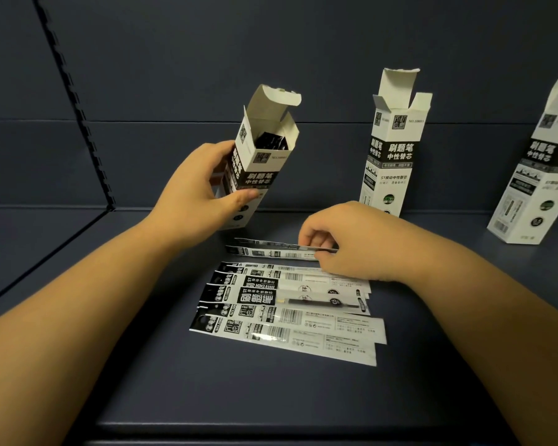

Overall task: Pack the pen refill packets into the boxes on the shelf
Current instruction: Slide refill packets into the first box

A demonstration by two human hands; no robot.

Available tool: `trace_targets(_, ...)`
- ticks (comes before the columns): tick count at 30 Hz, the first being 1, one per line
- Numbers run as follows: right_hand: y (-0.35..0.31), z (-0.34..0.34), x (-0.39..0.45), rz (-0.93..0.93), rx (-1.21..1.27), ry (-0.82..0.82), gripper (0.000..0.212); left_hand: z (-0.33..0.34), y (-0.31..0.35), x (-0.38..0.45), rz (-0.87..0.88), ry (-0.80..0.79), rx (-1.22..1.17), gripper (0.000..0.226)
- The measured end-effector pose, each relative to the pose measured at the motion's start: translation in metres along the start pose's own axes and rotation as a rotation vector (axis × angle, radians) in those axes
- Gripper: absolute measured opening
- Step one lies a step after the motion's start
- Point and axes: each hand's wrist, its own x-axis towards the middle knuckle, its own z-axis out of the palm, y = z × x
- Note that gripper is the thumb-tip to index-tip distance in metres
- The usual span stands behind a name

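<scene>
Pen refill packets point(287, 304) lie fanned in an overlapping pile flat on the dark shelf floor point(271, 397), their black printed ends toward the left. That pile serves as the landmark here. Just behind it, the right hand point(345, 243) has its fingers curled over one more refill packet point(271, 249), pinching its right end; the packet's left end stretches out low over the shelf floor, and whether it is lifted clear cannot be told. Behind and to the left of the pile, the left hand point(194, 191) grips an open white-and-black refill box point(255, 162), thumb across the front face and fingers round the far side. The box tilts with its top leaning right, flaps up, and dark packet ends show inside its mouth.

Behind and to the right of the pile, a second box point(390, 149) stands upright on the shelf floor with its top flaps open, just before the back wall point(303, 59). Farther right of the pile, at the picture's edge, a third box point(538, 175) stands partly cut off.
</scene>
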Motion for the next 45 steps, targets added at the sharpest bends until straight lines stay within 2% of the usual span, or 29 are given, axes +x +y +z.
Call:
trace_targets(8, -0.001, -0.009, -0.003, 0.019, -0.044, -0.024, 0.039, 0.000, 0.000, 0.000, -0.015, 0.012, -0.013, 0.066)
trace_targets(13, 0.001, -0.012, -0.004, 0.036, -0.104, -0.032, 0.016, 0.000, -0.002, 0.000, -0.044, 0.042, -0.043, 0.065)
trace_targets(19, 0.003, -0.012, -0.003, 0.085, -0.070, -0.037, 0.019, 0.000, -0.007, 0.001, -0.083, 0.066, -0.114, 0.062)
trace_targets(24, 0.003, -0.021, -0.005, 0.165, 0.111, 0.057, 0.029, -0.001, -0.011, 0.002, -0.121, 0.080, -0.165, 0.061)
trace_targets(26, 0.006, -0.023, -0.006, 0.199, 0.320, 0.110, 0.027, -0.002, -0.010, 0.002, -0.130, 0.083, -0.166, 0.061)
trace_targets(30, 0.012, -0.027, -0.004, 0.230, 0.788, 0.262, 0.008, -0.002, -0.009, 0.002, -0.131, 0.084, -0.176, 0.061)
trace_targets(33, 0.019, -0.028, 0.000, 0.232, 0.835, 0.374, 0.009, -0.002, -0.009, 0.002, -0.123, 0.091, -0.170, 0.060)
trace_targets(45, 0.020, -0.029, -0.001, 0.164, 0.958, 0.423, 0.008, -0.002, -0.003, 0.001, -0.080, 0.054, -0.094, 0.061)
